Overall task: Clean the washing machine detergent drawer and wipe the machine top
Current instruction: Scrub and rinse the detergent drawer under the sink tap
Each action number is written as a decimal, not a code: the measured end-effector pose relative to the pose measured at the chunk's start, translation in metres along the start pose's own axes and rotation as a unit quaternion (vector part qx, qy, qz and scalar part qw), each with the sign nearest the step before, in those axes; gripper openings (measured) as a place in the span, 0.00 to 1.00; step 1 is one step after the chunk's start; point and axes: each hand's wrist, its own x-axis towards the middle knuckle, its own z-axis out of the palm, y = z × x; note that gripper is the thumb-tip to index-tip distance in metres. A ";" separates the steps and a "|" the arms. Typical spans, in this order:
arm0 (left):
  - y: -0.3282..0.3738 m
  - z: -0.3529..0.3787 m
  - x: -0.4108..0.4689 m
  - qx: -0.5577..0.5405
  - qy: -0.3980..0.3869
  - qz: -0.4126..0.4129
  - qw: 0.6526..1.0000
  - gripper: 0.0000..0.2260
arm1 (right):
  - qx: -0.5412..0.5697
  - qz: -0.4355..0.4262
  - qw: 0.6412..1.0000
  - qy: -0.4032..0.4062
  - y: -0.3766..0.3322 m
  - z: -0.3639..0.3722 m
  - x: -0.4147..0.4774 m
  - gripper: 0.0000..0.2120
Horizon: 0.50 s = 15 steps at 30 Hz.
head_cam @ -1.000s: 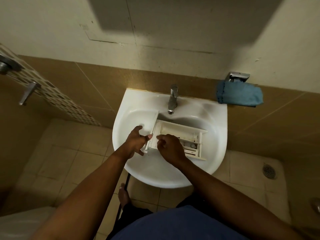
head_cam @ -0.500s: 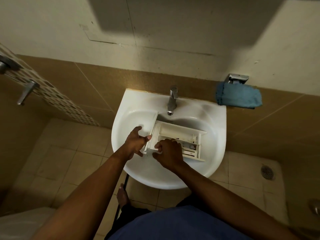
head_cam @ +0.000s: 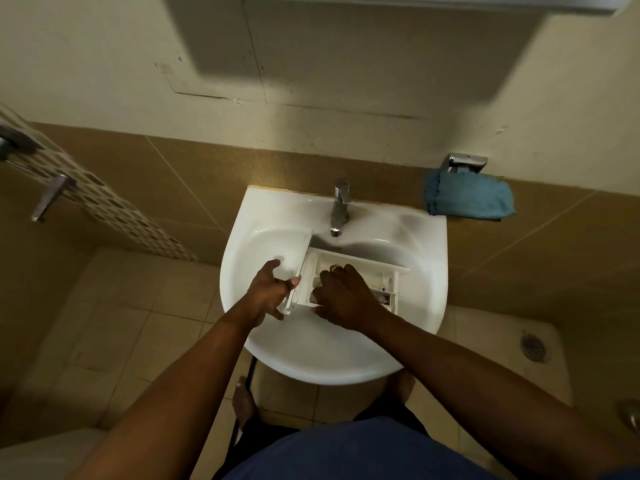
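The white detergent drawer (head_cam: 360,265) lies across the bowl of the white wash basin (head_cam: 415,306), its front panel to the left. My left hand (head_cam: 268,289) grips that front panel, thumb on the drawer side and fingers round its outer face. My right hand (head_cam: 343,292) lies on the drawer's compartments with its fingers bent down into them; whether it holds anything is hidden. A folded blue cloth (head_cam: 469,199) hangs on the wall to the right of the basin.
A chrome tap (head_cam: 339,209) stands at the back of the basin; no water shows at its spout. A metal holder (head_cam: 465,162) sits above the cloth. A floor drain (head_cam: 535,346) lies at the right. My bare foot (head_cam: 244,403) is under the basin.
My right hand has moved from the drawer's front left corner up and right onto the middle compartments. The left hand keeps its grip on the front panel.
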 end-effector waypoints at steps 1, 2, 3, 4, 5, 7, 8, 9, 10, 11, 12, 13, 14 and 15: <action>0.000 0.000 0.000 0.000 0.000 -0.002 1.000 0.34 | 0.045 0.022 0.999 -0.016 0.002 -0.007 0.005 0.13; 0.000 0.000 -0.001 -0.001 -0.001 -0.004 1.000 0.34 | 0.122 0.075 0.989 -0.021 0.002 -0.017 0.009 0.14; -0.001 -0.001 -0.001 -0.003 -0.003 -0.006 1.000 0.35 | 0.224 0.154 0.962 -0.013 0.005 -0.020 0.017 0.13; -0.002 -0.001 -0.001 -0.005 -0.005 -0.007 1.000 0.35 | 0.340 0.247 0.907 0.013 0.008 -0.023 0.024 0.12; -0.002 -0.001 -0.001 -0.007 -0.007 -0.007 1.000 0.36 | 0.457 0.341 0.820 0.051 0.013 -0.026 0.032 0.11; -0.001 -0.002 -0.002 -0.007 -0.008 -0.009 1.000 0.36 | 0.647 0.465 0.594 0.107 0.026 -0.029 0.048 0.11; -0.001 -0.002 -0.002 -0.004 -0.007 -0.009 1.000 0.35 | 0.721 0.479 0.486 0.123 0.033 -0.032 0.056 0.10; 0.000 -0.002 -0.003 -0.002 -0.006 -0.009 1.000 0.35 | 0.778 0.468 0.394 0.142 0.039 -0.034 0.062 0.09; 0.000 -0.001 -0.003 0.001 -0.007 -0.009 1.000 0.35 | 0.819 0.447 0.321 0.163 0.046 -0.036 0.069 0.09; 0.000 -0.001 -0.003 0.004 -0.007 -0.008 1.000 0.35 | 0.843 0.429 0.268 0.184 0.052 -0.036 0.074 0.10; 0.001 0.000 -0.003 0.006 -0.006 -0.007 1.000 0.34 | 0.861 0.411 0.228 0.195 0.056 -0.038 0.078 0.12; 0.001 0.000 -0.003 0.008 -0.005 -0.006 1.000 0.34 | 0.869 0.404 0.209 0.196 0.060 -0.037 0.082 0.14; 0.001 0.001 -0.003 0.011 -0.004 -0.005 1.000 0.34 | 0.875 0.397 0.201 0.190 0.062 -0.038 0.084 0.15; 0.002 0.002 -0.003 0.014 -0.002 -0.005 1.000 0.33 | 0.871 0.402 0.216 0.181 0.063 -0.038 0.084 0.15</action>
